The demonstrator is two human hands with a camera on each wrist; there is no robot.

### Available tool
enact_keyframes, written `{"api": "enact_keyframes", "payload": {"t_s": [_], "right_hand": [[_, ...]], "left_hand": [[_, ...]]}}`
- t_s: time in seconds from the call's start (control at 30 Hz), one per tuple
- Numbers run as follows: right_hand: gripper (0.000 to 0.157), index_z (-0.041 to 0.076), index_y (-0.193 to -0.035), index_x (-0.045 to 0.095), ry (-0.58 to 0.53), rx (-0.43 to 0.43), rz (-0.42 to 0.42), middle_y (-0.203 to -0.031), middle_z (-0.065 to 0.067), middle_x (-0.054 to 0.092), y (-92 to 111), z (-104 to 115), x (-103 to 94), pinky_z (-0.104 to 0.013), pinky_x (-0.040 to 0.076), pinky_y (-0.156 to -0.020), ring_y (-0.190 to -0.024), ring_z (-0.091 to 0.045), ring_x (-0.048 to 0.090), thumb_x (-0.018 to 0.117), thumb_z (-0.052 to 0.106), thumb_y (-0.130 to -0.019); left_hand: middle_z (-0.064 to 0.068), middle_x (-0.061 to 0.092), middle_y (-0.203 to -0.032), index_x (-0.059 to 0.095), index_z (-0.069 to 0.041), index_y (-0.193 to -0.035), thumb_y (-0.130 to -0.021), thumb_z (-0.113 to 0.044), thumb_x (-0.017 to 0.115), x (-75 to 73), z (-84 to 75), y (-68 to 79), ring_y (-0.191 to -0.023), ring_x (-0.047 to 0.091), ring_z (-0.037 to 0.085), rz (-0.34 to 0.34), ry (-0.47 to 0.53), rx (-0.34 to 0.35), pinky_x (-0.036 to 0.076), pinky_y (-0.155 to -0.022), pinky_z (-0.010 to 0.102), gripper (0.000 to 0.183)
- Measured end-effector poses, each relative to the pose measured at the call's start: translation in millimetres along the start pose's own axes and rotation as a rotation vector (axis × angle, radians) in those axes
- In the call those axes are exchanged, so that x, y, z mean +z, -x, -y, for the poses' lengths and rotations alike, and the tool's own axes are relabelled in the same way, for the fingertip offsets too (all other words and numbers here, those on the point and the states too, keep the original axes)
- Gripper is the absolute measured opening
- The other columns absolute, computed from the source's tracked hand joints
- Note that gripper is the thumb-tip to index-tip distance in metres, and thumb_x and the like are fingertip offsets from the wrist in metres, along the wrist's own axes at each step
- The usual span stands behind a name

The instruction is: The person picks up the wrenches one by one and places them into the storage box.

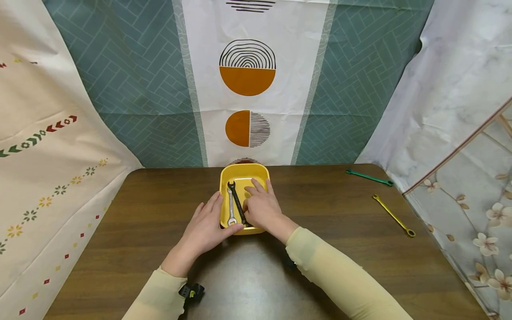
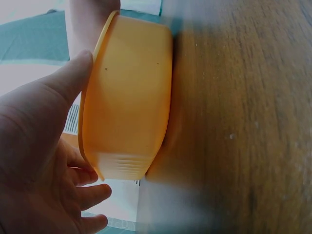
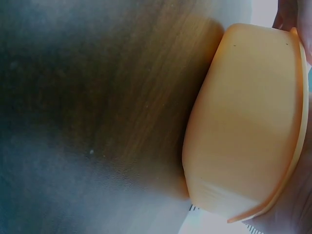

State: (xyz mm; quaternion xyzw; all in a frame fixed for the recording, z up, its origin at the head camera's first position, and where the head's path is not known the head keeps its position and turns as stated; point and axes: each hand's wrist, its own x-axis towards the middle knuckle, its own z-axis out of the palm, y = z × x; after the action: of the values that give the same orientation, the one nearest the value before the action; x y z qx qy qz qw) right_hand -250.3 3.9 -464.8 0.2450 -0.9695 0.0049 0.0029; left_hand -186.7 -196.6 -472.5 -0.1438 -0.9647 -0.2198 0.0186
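A yellow plastic tray (image 1: 245,171) stands at the table's far side. In it lie a silver wrench (image 1: 231,206) and, beside it, a black wrench (image 1: 237,198). My left hand (image 1: 206,226) rests against the tray's near left corner, with the thumb along the front rim and the fingers fairly straight at the left side. Reaching over the near right rim, my right hand (image 1: 262,208) has a bent forefinger at the black wrench's lower end and pinches it; its other fingers spread over the tray floor. The right thumb is hidden. Both wrist views show the tray's outer wall (image 2: 131,92).
Toward the right edge of the brown wooden table (image 1: 320,200) lie a green wrench (image 1: 369,177) and a yellow wrench (image 1: 394,214). Patterned cloth (image 1: 248,102) hangs directly behind the tray, and more cloth closes off both sides.
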Motion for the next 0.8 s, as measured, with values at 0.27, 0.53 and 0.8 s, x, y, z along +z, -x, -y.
{"api": "enact_keyframes", "payload": {"t_s": [0.27,0.53,0.8], "right_hand": [[0.026,0.029,-0.120,0.087,-0.036,0.026,-0.059,-0.165,-0.004,0.056,2.1,0.2,-1.4,-0.064,0.006,-0.134,-0.167,-0.031,0.025,0.069,0.024,-0.101],[0.034,0.020,-0.139,0.078,-0.066,0.044,-0.131,-0.167,-0.006,0.053,3.0,-1.1,0.7,-0.062,0.001,-0.134,-0.166,-0.031,0.027,0.067,0.032,-0.109],[0.054,0.018,-0.161,0.060,-0.041,0.031,-0.169,-0.174,-0.007,0.043,6.4,-4.5,-0.3,-0.062,0.004,-0.135,-0.167,-0.030,0.025,0.064,0.043,-0.112]], "left_hand": [[0.024,0.028,-0.178,0.032,0.007,-0.169,-0.093,-0.075,0.075,0.8,0.0,0.0,-0.163,0.032,0.041,0.003,0.004,-0.009,0.021,-0.132,0.064,0.120],[0.025,0.029,-0.178,0.032,0.007,-0.169,-0.093,-0.075,0.075,2.3,0.4,-0.1,-0.162,0.032,0.042,-0.001,0.005,-0.007,0.021,-0.131,0.065,0.120],[0.025,0.029,-0.177,0.032,0.008,-0.169,-0.094,-0.074,0.075,1.2,-0.2,-0.1,-0.162,0.032,0.042,-0.005,0.005,0.000,0.021,-0.131,0.066,0.119]]}}
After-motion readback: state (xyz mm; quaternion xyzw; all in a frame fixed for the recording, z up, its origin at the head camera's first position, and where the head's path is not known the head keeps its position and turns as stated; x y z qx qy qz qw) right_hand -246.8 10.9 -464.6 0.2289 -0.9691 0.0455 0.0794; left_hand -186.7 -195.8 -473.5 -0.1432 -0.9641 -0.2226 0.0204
